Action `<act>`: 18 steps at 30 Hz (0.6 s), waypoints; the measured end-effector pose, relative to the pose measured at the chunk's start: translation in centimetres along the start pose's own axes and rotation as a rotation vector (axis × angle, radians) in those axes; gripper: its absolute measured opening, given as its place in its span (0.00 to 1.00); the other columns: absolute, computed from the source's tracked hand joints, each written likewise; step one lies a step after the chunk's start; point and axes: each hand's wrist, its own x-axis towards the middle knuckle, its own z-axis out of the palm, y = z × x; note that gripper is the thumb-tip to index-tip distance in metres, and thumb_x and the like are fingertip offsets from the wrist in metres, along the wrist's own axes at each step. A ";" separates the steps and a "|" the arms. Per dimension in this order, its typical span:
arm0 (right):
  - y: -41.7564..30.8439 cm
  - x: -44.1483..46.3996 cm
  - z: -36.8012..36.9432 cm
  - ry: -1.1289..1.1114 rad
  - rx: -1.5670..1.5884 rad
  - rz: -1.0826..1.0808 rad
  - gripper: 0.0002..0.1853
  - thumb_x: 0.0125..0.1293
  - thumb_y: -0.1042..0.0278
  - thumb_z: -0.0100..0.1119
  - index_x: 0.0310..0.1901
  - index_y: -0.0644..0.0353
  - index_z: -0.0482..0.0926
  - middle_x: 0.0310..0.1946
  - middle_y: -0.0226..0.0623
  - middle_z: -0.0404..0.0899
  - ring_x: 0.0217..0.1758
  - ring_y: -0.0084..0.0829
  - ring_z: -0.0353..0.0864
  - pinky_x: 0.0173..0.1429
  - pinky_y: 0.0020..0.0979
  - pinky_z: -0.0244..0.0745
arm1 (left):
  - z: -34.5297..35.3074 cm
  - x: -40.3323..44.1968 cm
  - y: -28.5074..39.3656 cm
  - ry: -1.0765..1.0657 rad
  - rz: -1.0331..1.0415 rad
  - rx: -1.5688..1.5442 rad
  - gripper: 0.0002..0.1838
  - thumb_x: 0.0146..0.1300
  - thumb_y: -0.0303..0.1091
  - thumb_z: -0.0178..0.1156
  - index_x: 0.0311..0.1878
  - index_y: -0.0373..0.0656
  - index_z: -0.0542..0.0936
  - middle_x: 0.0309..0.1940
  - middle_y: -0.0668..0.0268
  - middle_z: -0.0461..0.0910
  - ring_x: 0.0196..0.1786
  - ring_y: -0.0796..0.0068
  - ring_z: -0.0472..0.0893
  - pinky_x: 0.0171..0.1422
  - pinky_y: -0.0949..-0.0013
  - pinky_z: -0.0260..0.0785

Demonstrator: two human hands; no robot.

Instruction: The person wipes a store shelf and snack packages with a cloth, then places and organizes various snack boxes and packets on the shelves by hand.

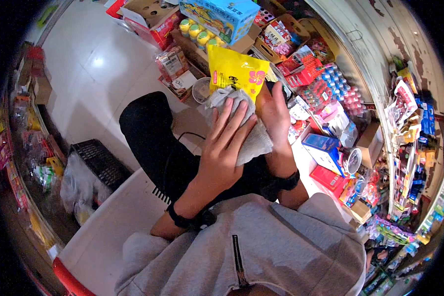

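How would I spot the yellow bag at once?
Start at the grey top at the bottom of the view and follow the left arm up to the left hand. It lies on a grey cloth, and the bag shows just above. Unlike the blue carton beyond, it is bright yellow with a pink flower.

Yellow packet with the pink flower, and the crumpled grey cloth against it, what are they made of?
The yellow packet looks like smooth plastic film, perhaps laminated, judging by its flexed, brightly printed surface. The grey cloth seems matt fabric, possibly nonwoven: soft folds, no shine.
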 end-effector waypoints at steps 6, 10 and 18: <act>0.3 -0.1 -0.7 0.240 -0.278 0.016 0.29 0.76 0.48 0.42 0.67 0.63 0.63 0.64 0.43 0.70 0.62 0.38 0.74 0.67 0.39 0.67 | -0.7 -0.7 0.1 -0.127 0.020 0.129 0.27 0.53 0.22 0.52 0.60 0.38 0.76 0.69 0.56 0.66 0.76 0.51 0.57 0.76 0.39 0.46; -0.4 0.6 -0.3 0.264 -0.017 0.052 0.30 0.75 0.44 0.41 0.67 0.60 0.64 0.61 0.42 0.74 0.61 0.40 0.76 0.66 0.41 0.69 | -1.3 -1.3 -0.4 -0.152 0.034 0.137 0.26 0.52 0.23 0.52 0.58 0.38 0.77 0.68 0.56 0.68 0.75 0.53 0.60 0.76 0.44 0.49; -3.7 0.5 0.3 0.293 -0.038 -0.104 0.32 0.75 0.41 0.40 0.67 0.60 0.63 0.63 0.41 0.72 0.63 0.41 0.74 0.67 0.46 0.68 | 1.4 -4.3 -5.9 0.390 -0.977 -0.752 0.20 0.69 0.41 0.55 0.56 0.36 0.75 0.53 0.54 0.78 0.55 0.60 0.79 0.60 0.56 0.71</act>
